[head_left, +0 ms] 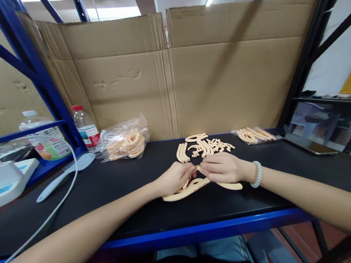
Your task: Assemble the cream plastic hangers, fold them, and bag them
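My left hand [176,177] and my right hand [223,167] meet over the black table, fingers closed. Between their fingertips is a small pale wooden piece [197,168], mostly covered by the fingers. Just below my left hand lies a long curved wooden piece [181,195], with other curved parts partly hidden behind the fingers. Another curved wooden strip [232,186] sticks out under my right hand. Beyond the hands lie a group of curved strips [182,152] and several small hooked wooden pieces [222,145].
A clear bag of wooden parts [127,143] stands at back left, a flatter bag [254,135] at back right. Left are a bottle with a red cap [86,129], a pale blue brush [64,174] and a white cable [61,202]. A tablet-like device [308,144] lies right. Cardboard [120,79] walls the back.
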Action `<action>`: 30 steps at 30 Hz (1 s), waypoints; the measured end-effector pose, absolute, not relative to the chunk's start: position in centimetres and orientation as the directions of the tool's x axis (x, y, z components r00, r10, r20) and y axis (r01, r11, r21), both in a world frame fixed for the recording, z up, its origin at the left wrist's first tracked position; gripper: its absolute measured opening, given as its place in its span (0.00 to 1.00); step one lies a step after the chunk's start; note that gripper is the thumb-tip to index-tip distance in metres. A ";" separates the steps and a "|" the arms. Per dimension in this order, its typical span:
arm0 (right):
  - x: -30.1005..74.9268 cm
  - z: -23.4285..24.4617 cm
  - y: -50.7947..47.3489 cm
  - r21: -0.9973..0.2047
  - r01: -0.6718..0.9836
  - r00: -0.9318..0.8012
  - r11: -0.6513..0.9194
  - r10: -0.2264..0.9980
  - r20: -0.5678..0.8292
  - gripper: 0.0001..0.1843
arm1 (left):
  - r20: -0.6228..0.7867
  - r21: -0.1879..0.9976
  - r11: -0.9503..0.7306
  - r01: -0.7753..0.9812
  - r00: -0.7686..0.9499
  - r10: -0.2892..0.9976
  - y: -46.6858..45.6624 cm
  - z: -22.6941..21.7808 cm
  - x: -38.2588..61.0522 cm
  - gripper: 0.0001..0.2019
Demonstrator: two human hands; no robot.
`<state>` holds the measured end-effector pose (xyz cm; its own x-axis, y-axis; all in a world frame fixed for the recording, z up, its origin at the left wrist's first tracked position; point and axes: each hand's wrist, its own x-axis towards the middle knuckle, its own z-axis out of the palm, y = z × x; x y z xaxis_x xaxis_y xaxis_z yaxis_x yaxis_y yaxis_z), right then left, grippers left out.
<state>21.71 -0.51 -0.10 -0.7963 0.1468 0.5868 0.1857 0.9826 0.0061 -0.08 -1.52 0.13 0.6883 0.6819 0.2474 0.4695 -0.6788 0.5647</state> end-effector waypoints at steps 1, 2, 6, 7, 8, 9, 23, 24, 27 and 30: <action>21.7 0.2 -0.6 0.004 0.191 -0.769 0.981 0.148 0.622 0.11 | 0.227 0.596 -0.654 0.465 0.684 0.693 -1.5 0.1 -0.1 0.20; 21.8 0.6 -0.6 -0.009 0.220 -0.718 0.975 0.168 0.676 0.11 | 0.212 0.631 -0.629 0.453 0.680 0.702 -1.4 0.1 -0.2 0.20; 23.4 2.1 1.2 -0.200 0.470 -0.394 0.859 0.408 0.824 0.11 | 0.113 0.824 -0.440 0.358 0.657 0.745 -0.7 -0.3 -0.3 0.21; 24.3 2.4 2.0 -0.267 0.528 -0.336 0.806 0.487 0.806 0.10 | 0.074 0.876 -0.361 0.320 0.651 0.756 -0.5 -0.4 -0.3 0.21; 25.2 2.5 2.9 -0.332 0.571 -0.299 0.751 0.567 0.768 0.09 | 0.036 0.920 -0.279 0.276 0.649 0.760 -0.2 -0.6 -0.3 0.21; 26.2 2.5 3.8 -0.401 0.603 -0.278 0.690 0.652 0.705 0.09 | 0.006 0.953 -0.201 0.226 0.650 0.760 0.0 -0.7 -0.3 0.20; 31.0 -1.2 9.6 -0.381 0.883 -0.157 0.274 0.937 0.311 0.25 | -0.054 0.973 0.177 -0.146 0.604 0.795 0.3 0.2 -0.8 0.10; 30.9 -1.4 9.6 -0.369 0.890 -0.152 0.270 0.936 0.317 0.24 | -0.052 0.967 0.189 -0.168 0.597 0.801 0.4 0.1 -0.8 0.09; 30.7 -1.5 9.6 -0.328 0.905 -0.144 0.272 0.919 0.366 0.22 | -0.038 0.955 0.203 -0.216 0.589 0.807 0.7 -0.1 -0.8 0.10; 30.5 -1.1 9.2 -0.261 0.910 -0.174 0.322 0.868 0.465 0.20 | -0.030 0.950 0.206 -0.233 0.591 0.806 1.0 -0.4 -1.0 0.11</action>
<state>30.50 9.18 -1.09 -0.1740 0.8683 0.4646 0.9100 0.3221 -0.2611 -0.97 0.96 -0.37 0.5912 0.8060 -0.0297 -0.2332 0.2061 0.9503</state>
